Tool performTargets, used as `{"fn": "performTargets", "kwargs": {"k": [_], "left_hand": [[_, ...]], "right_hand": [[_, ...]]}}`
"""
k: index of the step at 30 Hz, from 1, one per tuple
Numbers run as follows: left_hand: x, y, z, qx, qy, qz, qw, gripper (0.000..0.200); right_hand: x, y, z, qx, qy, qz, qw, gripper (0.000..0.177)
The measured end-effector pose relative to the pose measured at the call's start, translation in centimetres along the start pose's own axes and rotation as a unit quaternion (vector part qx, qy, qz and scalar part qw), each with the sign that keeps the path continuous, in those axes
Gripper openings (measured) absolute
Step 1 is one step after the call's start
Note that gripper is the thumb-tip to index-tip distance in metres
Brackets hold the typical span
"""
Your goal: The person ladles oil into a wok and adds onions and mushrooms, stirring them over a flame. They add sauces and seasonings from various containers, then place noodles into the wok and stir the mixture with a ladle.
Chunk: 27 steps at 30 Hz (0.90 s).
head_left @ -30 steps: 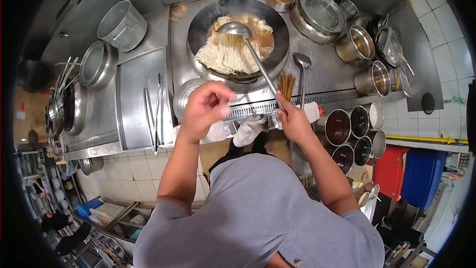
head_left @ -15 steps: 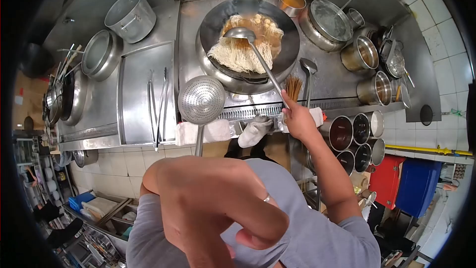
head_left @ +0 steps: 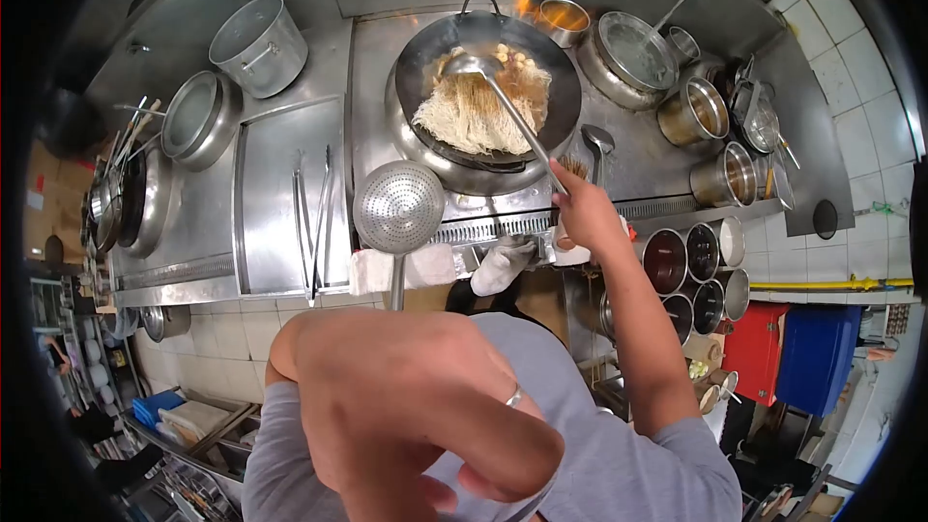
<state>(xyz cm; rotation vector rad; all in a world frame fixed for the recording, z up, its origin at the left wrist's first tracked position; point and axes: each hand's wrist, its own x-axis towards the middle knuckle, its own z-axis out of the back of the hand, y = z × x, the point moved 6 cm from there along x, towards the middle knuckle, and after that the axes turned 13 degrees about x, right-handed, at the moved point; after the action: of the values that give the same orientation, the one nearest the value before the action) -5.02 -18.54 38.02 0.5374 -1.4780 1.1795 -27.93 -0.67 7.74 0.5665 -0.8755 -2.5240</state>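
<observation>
My right hand (head_left: pixel 590 208) is wrapped round the handle of a steel ladle (head_left: pixel 517 111). The ladle's bowl is in a black wok (head_left: pixel 416 63), over pale noodles (head_left: pixel 469 121) in brown liquid. Close to the camera is my left hand (head_left: pixel 416 396), fingers curled and a ring on one; what it holds, if anything, is hidden. A perforated skimmer (head_left: pixel 398 208) lies near the counter's front edge, its handle passing out of sight behind my left hand.
Flames (head_left: pixel 523 3) show behind the wok. Tongs (head_left: pixel 311 222) lie on a steel tray (head_left: pixel 261 275) at the left, with a tall pot (head_left: pixel 259 46) behind. Pots (head_left: pixel 694 111) stand at the right. Below them are several seasoning containers (head_left: pixel 665 261). A white cloth (head_left: pixel 406 269) hangs at the front edge.
The view has shifted slightly, so the counter sits lower in the picture. The ladle stays in the noodles in my right hand. My left hand keeps its curled shape near the camera.
</observation>
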Motion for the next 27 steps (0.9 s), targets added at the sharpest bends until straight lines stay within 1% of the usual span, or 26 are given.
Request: {"fn": "performTargets", "kwargs": {"k": [1,2,4,5,6,7,8,9,11,12,14,15,16,17,18,19,20,22,23,24,26,27], "left_hand": [[-1.3,0.7,0.3,-0.036,0.048,0.143,0.988,0.014],[-2.9,1.7,0.1,-0.070,0.094,0.283,0.952,0.018],[-4.8,4.2,1.1,-0.035,0.018,0.223,0.974,0.020],[-6.4,6.5,1.9,0.066,0.002,0.298,0.952,0.020],[-8.2,8.8,2.9,0.169,-0.013,0.367,0.915,0.021],[-11.7,12.2,3.2,0.118,-0.045,0.505,0.854,0.026],[-15.2,15.4,3.4,0.194,-0.075,0.547,0.811,0.031],[-18.1,18.1,3.7,0.303,-0.066,0.564,0.765,0.031],[-23.2,22.5,3.7,0.425,-0.038,0.572,0.700,0.040],[-24.5,24.3,3.4,0.428,-0.035,0.570,0.701,0.040],[-25.3,26.2,3.1,0.594,-0.027,0.501,0.630,0.050],[-25.6,27.2,2.9,0.591,-0.027,0.513,0.622,0.056],[-26.0,28.3,2.6,0.593,-0.026,0.511,0.621,0.056],[-26.7,29.5,2.5,0.591,-0.009,0.541,0.598,0.054],[-27.6,30.6,2.4,0.587,0.008,0.571,0.575,0.053],[-27.8,31.2,2.2,0.599,0.032,0.576,0.556,0.051],[-27.9,31.6,2.1,0.642,0.026,0.542,0.541,0.040],[-28.6,32.8,2.6,0.651,-0.009,0.528,0.545,0.026],[-29.1,33.6,3.0,0.652,-0.005,0.537,0.536,0.021],[-29.8,34.1,3.2,0.652,-0.002,0.546,0.526,0.019],[-29.4,34.3,3.3,0.664,-0.003,0.537,0.520,0.020],[-29.2,34.3,3.4,0.664,-0.004,0.536,0.521,0.020]], "right_hand": [[0.4,1.0,-0.1,-0.012,-0.012,-0.016,1.000,0.062],[1.4,0.8,-0.9,-0.012,-0.015,-0.016,1.000,0.062],[3.4,-0.4,-3.0,-0.023,-0.037,0.026,0.999,0.062],[3.5,-0.9,-3.1,-0.021,-0.039,0.026,0.999,0.062],[3.6,-1.6,-3.0,0.002,-0.027,0.016,1.000,0.062],[3.6,-2.0,-3.0,0.025,-0.014,0.003,1.000,0.061],[3.2,-1.3,-2.2,0.024,-0.015,0.007,1.000,0.061],[2.3,-0.1,-0.7,0.023,-0.028,0.015,0.999,0.060],[2.2,-0.2,0.3,0.043,-0.055,0.039,0.997,0.058],[2.9,-1.5,0.0,0.045,-0.059,0.040,0.996,0.058],[5.0,-4.7,-1.4,0.093,-0.058,0.121,0.987,0.059],[6.1,-6.4,-1.4,0.120,-0.067,0.193,0.971,0.061],[6.5,-6.8,-0.3,0.121,-0.069,0.195,0.971,0.061],[7.2,-7.7,0.6,0.207,-0.028,0.115,0.971,0.061],[7.4,-8.8,1.4,0.289,0.015,0.032,0.957,0.062],[6.5,-8.5,2.8,0.378,0.043,-0.087,0.921,0.065],[7.1,-9.6,3.6,0.377,0.039,-0.087,0.921,0.065],[8.7,-12.8,6.8,0.356,-0.100,-0.030,0.929,0.070],[9.7,-13.5,9.7,0.246,-0.158,0.044,0.955,0.075],[11.0,-14.9,11.9,0.243,-0.162,0.042,0.956,0.075],[13.6,-16.1,17.3,0.112,-0.232,-0.014,0.966,0.078],[15.8,-17.2,19.2,0.076,-0.243,-0.030,0.967,0.072]]}}
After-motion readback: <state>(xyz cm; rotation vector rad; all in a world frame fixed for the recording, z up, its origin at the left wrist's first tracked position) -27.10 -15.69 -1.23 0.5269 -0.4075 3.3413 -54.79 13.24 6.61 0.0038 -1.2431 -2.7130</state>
